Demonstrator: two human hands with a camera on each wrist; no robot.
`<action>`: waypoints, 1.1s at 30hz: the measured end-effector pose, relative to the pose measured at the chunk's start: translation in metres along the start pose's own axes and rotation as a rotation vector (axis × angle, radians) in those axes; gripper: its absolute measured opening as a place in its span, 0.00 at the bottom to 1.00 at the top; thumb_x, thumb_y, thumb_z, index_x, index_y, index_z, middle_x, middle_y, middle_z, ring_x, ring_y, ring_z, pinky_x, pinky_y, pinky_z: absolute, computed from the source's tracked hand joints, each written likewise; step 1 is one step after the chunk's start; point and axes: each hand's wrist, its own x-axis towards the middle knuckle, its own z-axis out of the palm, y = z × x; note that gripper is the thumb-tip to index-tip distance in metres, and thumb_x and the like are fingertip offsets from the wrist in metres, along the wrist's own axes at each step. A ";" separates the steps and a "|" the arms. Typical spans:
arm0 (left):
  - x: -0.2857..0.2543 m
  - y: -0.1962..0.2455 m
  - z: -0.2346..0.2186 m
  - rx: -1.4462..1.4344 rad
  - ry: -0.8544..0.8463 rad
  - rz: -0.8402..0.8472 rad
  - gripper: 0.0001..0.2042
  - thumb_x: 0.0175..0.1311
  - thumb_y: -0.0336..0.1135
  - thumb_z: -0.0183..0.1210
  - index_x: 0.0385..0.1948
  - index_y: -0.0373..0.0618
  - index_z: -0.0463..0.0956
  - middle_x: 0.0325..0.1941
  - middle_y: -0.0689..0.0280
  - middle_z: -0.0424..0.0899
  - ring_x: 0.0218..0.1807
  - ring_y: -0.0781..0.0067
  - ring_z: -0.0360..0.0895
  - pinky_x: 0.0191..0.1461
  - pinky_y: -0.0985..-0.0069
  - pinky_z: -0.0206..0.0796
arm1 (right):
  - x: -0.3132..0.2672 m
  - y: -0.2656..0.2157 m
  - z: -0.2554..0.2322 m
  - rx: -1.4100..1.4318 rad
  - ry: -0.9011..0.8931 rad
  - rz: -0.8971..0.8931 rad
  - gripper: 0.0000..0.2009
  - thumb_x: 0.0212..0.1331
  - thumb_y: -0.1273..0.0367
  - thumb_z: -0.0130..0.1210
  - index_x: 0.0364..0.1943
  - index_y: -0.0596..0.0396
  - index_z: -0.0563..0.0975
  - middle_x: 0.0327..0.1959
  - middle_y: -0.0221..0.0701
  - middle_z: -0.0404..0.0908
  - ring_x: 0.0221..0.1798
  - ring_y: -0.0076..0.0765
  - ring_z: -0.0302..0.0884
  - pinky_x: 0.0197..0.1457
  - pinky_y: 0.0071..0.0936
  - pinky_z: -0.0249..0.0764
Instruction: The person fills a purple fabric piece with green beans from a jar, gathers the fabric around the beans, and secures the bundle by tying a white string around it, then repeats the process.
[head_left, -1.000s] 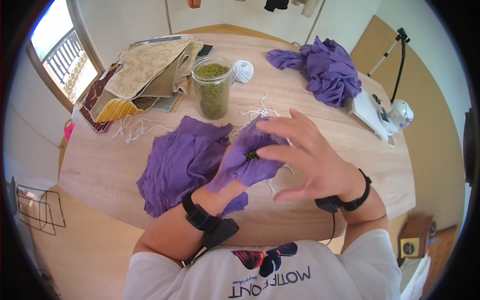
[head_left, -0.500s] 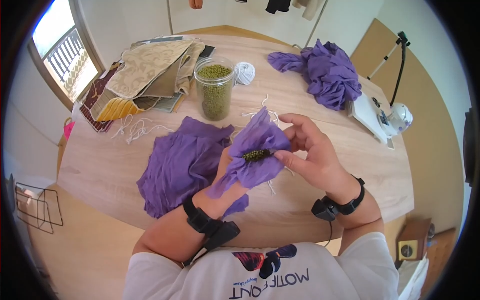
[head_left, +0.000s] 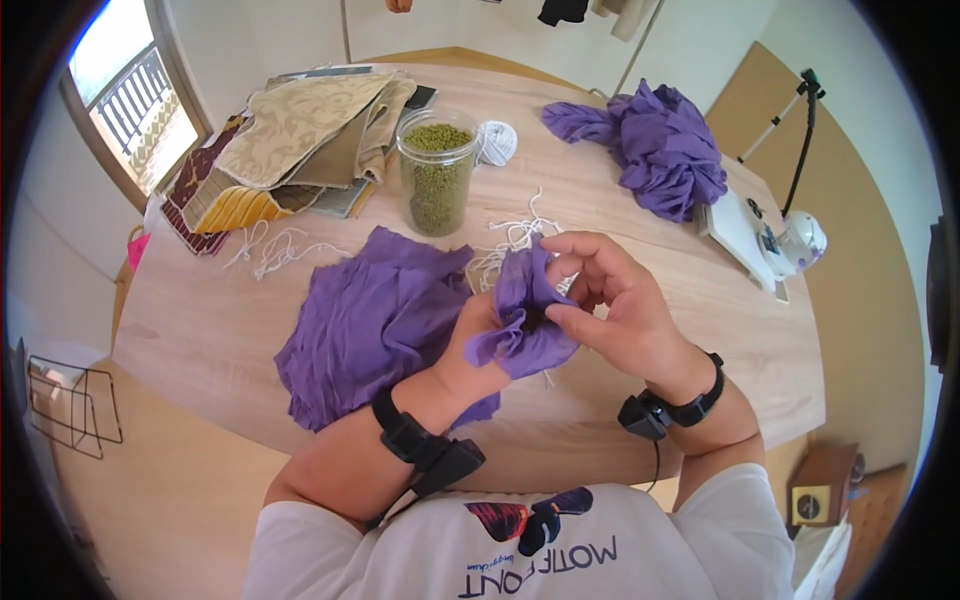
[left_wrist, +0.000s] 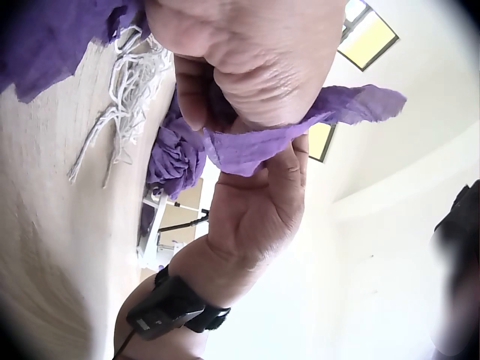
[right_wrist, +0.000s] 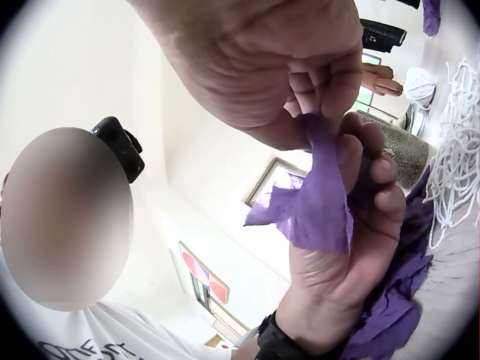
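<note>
A small piece of thin purple cloth (head_left: 548,352) sits gathered in my left hand (head_left: 476,352), whose fingers curl round it from below. The cloth folds up around a dark hollow, and the green beans inside are mostly hidden. With thumb and fingers my right hand (head_left: 645,325) pinches the cloth's edge on the right side. In the right wrist view the cloth strip (right_wrist: 322,195) hangs from the right fingertips across the left palm (right_wrist: 345,262). Beyond the hands stands a clear jar (head_left: 437,185) full of green beans.
Crumpled purple fabric (head_left: 370,320) lies left of the hands, and a larger purple heap (head_left: 665,150) at the back right. White strings (head_left: 520,235) lie just behind the hands. A ball of white yarn (head_left: 496,143), stacked fabric samples (head_left: 300,130) and a white sewing machine (head_left: 770,245) stand farther out.
My right hand has come from hovering with spread fingers to pinching the cloth's edge. The cloth has been drawn up, covering beans that showed half a second ago.
</note>
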 end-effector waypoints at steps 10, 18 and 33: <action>0.001 -0.028 -0.001 0.180 0.126 -0.023 0.20 0.66 0.33 0.56 0.58 0.40 0.67 0.50 0.61 0.77 0.48 0.65 0.79 0.53 0.72 0.73 | 0.029 -0.017 -0.019 -0.342 0.182 -0.277 0.14 0.57 0.75 0.61 0.48 0.56 0.77 0.38 0.29 0.79 0.27 0.18 0.73 0.30 0.17 0.70; 0.023 -0.047 -0.009 -0.675 0.161 0.148 0.13 0.60 0.25 0.59 0.45 0.41 0.69 0.44 0.67 0.74 0.39 0.74 0.74 0.40 0.75 0.67 | 0.150 -0.037 -0.023 -0.614 0.015 -0.500 0.06 0.58 0.70 0.59 0.34 0.60 0.80 0.27 0.35 0.82 0.28 0.33 0.79 0.34 0.26 0.74; 0.006 -0.006 -0.014 -0.107 0.331 -0.053 0.16 0.64 0.29 0.61 0.52 0.43 0.71 0.48 0.68 0.76 0.43 0.79 0.76 0.42 0.80 0.72 | 0.098 -0.039 -0.022 -0.984 -0.369 -0.423 0.05 0.48 0.68 0.63 0.28 0.49 0.80 0.29 0.30 0.79 0.34 0.44 0.79 0.38 0.38 0.73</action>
